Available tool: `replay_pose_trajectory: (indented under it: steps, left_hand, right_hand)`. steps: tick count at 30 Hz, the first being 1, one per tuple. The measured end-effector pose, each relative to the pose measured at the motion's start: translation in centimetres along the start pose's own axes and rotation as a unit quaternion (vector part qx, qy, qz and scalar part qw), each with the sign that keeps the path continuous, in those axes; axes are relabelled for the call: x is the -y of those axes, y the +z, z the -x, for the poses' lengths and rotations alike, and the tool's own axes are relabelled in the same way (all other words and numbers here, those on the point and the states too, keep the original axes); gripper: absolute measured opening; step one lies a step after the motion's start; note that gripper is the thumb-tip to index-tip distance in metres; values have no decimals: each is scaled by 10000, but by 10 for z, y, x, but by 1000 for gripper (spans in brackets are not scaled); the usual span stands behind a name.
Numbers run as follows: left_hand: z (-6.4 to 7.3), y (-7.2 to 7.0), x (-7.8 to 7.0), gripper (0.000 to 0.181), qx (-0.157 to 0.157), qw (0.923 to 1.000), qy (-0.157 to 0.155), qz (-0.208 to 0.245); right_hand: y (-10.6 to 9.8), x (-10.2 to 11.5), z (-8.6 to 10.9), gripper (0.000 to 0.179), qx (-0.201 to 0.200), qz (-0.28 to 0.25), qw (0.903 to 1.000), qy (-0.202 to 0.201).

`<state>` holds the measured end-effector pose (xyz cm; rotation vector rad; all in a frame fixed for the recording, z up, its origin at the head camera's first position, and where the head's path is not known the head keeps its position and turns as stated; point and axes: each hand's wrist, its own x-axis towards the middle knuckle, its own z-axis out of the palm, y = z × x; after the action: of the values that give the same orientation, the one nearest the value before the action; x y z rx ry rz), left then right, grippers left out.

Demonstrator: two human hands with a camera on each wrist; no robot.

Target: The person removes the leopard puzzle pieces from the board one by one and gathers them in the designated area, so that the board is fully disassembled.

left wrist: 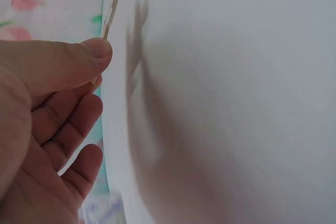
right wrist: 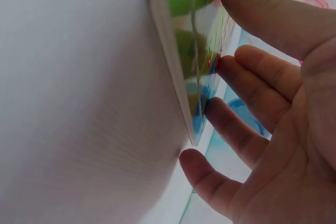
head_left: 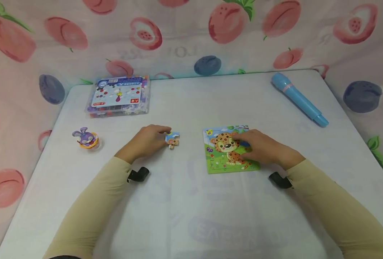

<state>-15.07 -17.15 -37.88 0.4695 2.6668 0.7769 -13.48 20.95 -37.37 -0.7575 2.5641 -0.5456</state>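
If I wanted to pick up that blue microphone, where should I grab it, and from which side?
Probably the middle of its slim handle, from above, pinching across: the blue microphone lies on its side, its head thicker and farther away.

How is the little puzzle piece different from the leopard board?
Size: the piece is small; the board is much larger.
Outline: the piece has a knob sticking out; the board is squarish with straight sides.
Pose: the left hand pinches the piece above the table; the board lies on the table, the right hand touching it.
Both carry colourful cartoon printing that includes blue.
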Motion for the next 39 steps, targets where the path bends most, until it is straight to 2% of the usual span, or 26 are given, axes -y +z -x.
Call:
replay_pose_trajectory:
  steps: [7, 15, 21, 26, 39]
  left_hand:
    - [19, -12, 28, 47, -190, 9996, -226, -35]
    - [36, -21, 51, 48, -161, 9985, -501, -115]
    - [47, -27, 66, 46, -277, 9971, -690, -146]
    - [53, -33, 72, 46, -308, 9956, -860, -198]
    - [57, -41, 77, 47, -193, 9951, -932, -272]
  right_hand:
    - [0, 0, 0, 68, -29, 16, 10000, -65]
    - [3, -1, 0, 67, -35, 23, 10000, -90]
    - [2, -1, 1, 66, -43, 28, 9999, -105]
    - [2, -2, 0, 66, -57, 89, 9999, -129]
    - [1, 0, 1, 65, -72, 75, 9998, -193]
